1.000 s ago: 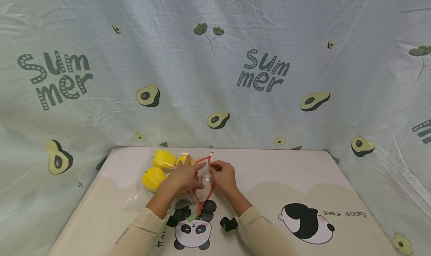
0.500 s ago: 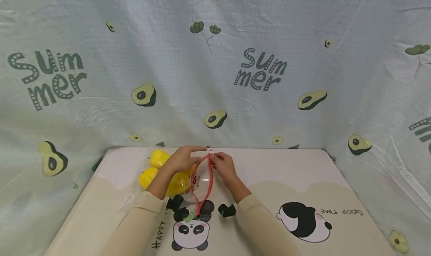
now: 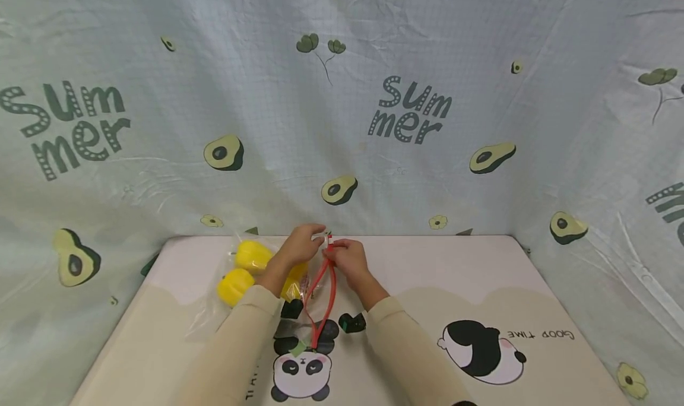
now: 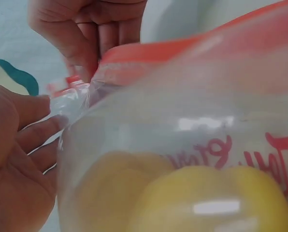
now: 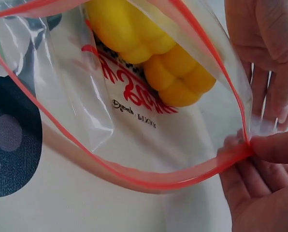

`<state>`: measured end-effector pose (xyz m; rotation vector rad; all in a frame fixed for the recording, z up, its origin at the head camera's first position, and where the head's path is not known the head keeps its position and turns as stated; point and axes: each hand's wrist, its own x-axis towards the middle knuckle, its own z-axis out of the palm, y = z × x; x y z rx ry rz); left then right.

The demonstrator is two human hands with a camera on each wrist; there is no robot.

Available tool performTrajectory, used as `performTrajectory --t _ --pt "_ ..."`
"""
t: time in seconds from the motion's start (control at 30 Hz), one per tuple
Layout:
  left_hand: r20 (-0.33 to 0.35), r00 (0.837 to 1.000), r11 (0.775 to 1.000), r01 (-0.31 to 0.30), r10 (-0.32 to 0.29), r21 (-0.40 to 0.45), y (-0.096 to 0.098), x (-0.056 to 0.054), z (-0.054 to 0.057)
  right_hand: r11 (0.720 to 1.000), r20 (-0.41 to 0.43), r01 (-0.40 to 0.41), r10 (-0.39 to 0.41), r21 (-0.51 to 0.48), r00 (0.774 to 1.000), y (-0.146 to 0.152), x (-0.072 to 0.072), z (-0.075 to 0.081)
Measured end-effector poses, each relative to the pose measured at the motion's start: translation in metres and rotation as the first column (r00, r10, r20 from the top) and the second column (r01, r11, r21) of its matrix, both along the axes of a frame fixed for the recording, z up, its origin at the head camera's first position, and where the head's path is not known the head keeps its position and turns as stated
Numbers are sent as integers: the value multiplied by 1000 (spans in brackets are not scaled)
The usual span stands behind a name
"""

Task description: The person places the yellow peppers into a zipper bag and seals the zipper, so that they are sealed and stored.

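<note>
A clear zip bag with red zip strips lies at the table's back left, its mouth gaping. Inside are several yellow bell peppers, with red lettering on the film. My right hand pinches the strips together at the far corner of the mouth; the right wrist view shows thumb and fingers on the red zip. My left hand is beside that corner, fingers extended and apart. In the left wrist view its fingertips are right at the clear film edge. My left forearm hides part of the peppers.
The table mat carries a printed panda by the bag's near end and another printed animal at right. Black camera mounts sit at the wrists. A patterned curtain hangs behind the table.
The left hand has lifted off the peppers and moved to the far corner of the bag's mouth. The right hand has slid farther back along the zip, and the mouth has narrowed.
</note>
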<state>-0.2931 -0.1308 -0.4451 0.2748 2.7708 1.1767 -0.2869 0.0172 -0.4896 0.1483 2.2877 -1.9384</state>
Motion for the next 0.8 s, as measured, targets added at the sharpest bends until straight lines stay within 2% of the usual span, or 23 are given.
performTrajectory --t 0.17,0.3,0.4,0.6,0.8 --pt "-24 1000 1000 2 -2 17 1 -3 -5 999 -40 -18 17 -40 999 -1 -5 -3" --pt "-49 998 997 -42 45 64 0 -4 -10 998 -21 -26 25 -57 999 -2 -6 -1" --pt "-39 996 991 -77 81 106 0 -4 -12 998 -30 -26 24 -59 999 -4 -6 0" --pt "-49 994 985 -85 93 147 -2 -6 -13 1000 -94 9 -8 12 996 -8 -7 3" --pt "-77 990 980 -106 120 170 -2 -6 -14 997 -100 50 -44 56 994 -9 -7 7"
